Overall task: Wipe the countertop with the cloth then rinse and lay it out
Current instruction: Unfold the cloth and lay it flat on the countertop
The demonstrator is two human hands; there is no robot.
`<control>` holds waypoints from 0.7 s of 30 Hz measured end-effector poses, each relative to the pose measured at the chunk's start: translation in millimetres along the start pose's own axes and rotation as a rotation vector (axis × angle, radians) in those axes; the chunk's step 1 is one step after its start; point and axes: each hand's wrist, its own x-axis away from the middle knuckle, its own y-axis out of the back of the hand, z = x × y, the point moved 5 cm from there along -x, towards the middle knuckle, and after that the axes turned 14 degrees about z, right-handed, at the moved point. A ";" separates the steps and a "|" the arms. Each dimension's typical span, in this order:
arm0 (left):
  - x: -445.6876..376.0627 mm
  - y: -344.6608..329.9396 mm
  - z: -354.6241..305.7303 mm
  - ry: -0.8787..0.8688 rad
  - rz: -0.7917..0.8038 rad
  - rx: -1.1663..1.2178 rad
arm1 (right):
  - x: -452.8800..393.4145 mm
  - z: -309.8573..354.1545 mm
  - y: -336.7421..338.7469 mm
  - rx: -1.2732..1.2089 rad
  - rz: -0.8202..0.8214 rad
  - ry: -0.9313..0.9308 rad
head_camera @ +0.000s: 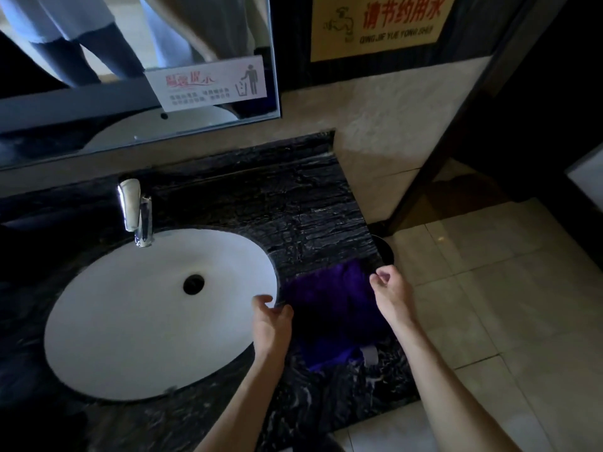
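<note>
A purple cloth (329, 308) lies spread flat on the dark stone desk (293, 210), just to the right of the white sink (137, 321). The cloth's far edge lies straight across the desk. Its near end has a small pale tag (370, 353) on it.

The left hand (272, 316) is at the cloth's left edge, right where the sink rim meets the desk. Its grip is loose and partly open, with the thumb and fingers bent close together. The fingertips are at the edge of the cloth, but I cannot tell if they pinch it.

The right hand (390, 288) is over the cloth's far right corner, on the side away from the sink. Its grip is loosely curled and half open, with the fingers bent. It has hold of nothing that I can see.

A shiny tap (135, 210) stands behind the sink and leans over the bowl. The black drain hole (193, 283) sits in the middle of the sink. A mirror (137, 60) hangs on the wall behind the sink, with a small white sign (208, 83) stuck on it. A yellow sign (378, 24) with red words is on the wall further right of the mirror. Pale floor tiles (489, 288) are past the desk's right edge.
</note>
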 end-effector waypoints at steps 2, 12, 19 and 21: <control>11.2 -2.1 20.5 0.096 0.006 -0.106 | 10.6 -15.0 4.7 0.033 -0.006 -0.058; 41.7 -15.5 39.2 -0.001 0.068 -0.465 | 47.0 -59.4 -9.7 0.331 0.105 -0.208; 22.2 3.1 31.2 0.022 0.082 -0.500 | 42.0 -28.7 5.8 0.464 0.102 -0.117; 3.8 10.7 12.9 -0.011 0.006 -0.408 | 25.0 -4.2 7.8 0.432 0.077 0.013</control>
